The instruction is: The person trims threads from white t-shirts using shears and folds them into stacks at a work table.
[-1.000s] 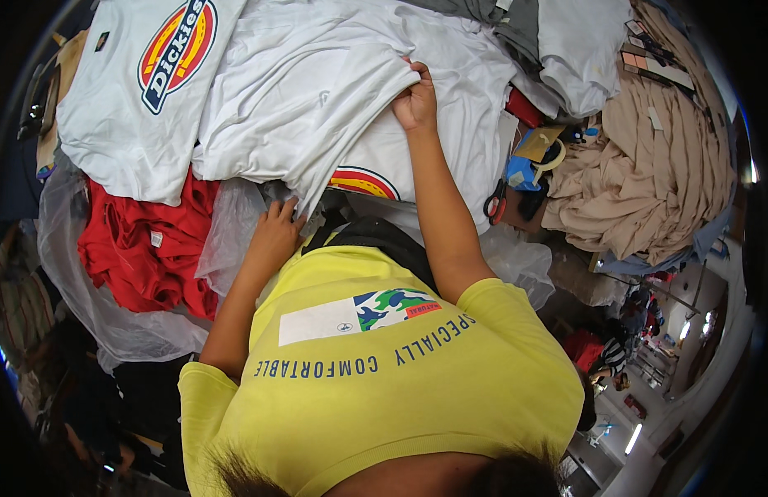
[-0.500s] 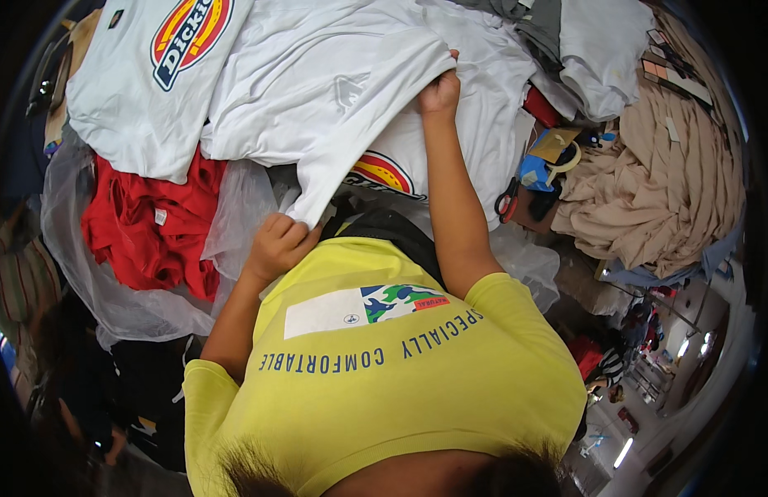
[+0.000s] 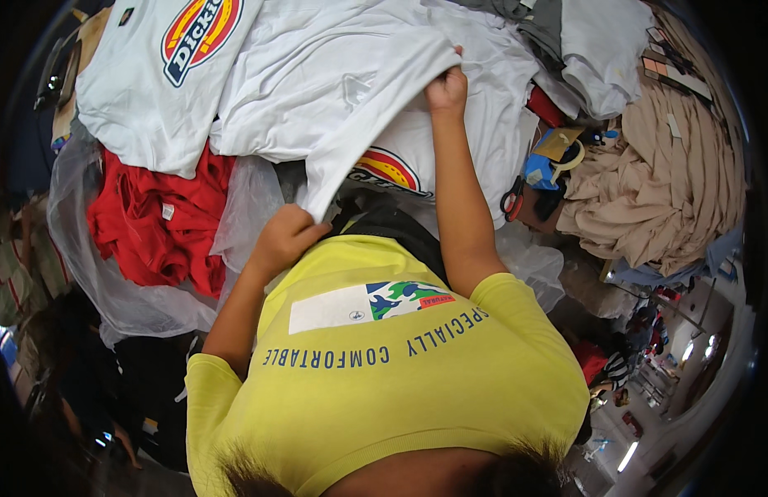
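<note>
A white T-shirt (image 3: 293, 91) lies spread in front of me, with one edge pulled taut on a slant between my hands. My left hand (image 3: 283, 240) is closed on the near corner of that edge, close to my waist. Farther off and to the right, my right hand (image 3: 447, 91) pinches the other end of the edge; its fingertips are partly behind the cloth. Below the lifted edge shows another white T-shirt (image 3: 462, 157) with a red, yellow and dark blue print, partly covered.
A printed white T-shirt (image 3: 144, 91) lies at far left, above red garments (image 3: 156, 228) in a clear plastic bag (image 3: 69, 224). To the right are scissors (image 3: 511, 203), a tape roll (image 3: 569, 157) and heaped beige cloth (image 3: 649, 182). Grey cloth (image 3: 543, 37) lies at the back.
My left hand has shifted slightly upward and its hold on the corner looks altered, with the thumb more stretched out. My right hand keeps its hold. The whole view has shifted a little.
</note>
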A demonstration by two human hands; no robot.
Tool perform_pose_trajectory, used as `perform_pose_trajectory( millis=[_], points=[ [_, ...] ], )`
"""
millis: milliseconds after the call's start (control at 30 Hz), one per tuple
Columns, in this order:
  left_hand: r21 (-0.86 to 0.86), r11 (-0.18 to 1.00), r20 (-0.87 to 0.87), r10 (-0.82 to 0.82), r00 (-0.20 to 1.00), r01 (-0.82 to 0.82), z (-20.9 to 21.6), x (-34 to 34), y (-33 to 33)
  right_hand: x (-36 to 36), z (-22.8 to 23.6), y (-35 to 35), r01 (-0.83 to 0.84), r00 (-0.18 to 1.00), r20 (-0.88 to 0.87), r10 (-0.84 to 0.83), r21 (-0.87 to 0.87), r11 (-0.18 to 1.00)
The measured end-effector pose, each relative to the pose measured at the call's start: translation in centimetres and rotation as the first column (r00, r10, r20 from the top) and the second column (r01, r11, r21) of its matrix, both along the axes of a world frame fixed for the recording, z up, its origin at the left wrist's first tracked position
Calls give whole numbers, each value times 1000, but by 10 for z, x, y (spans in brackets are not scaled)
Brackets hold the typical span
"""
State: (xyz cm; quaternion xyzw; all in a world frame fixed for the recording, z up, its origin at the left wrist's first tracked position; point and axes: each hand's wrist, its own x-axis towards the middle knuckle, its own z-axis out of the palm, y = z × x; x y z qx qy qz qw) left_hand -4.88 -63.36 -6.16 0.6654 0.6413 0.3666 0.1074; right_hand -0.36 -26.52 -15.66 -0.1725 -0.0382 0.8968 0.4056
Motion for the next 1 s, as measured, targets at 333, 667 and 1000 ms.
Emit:
perform_pose_trajectory(
  millis=[333, 667, 1000],
  points=[
    [-48, 613, 148, 785, 601, -789, -47, -98, 14, 71, 86, 30, -649, 500, 670, -548, 709, 276],
    [16, 881, -416, 436, 798, -473, -51, -184, 241, 97, 48, 68, -912, -71, 601, -796, 284, 296],
    [-203, 968, -100, 131, 986, -149, 15, -233, 283, 99, 78, 96, -757, 87, 594, -800, 561, 334]
  ],
)
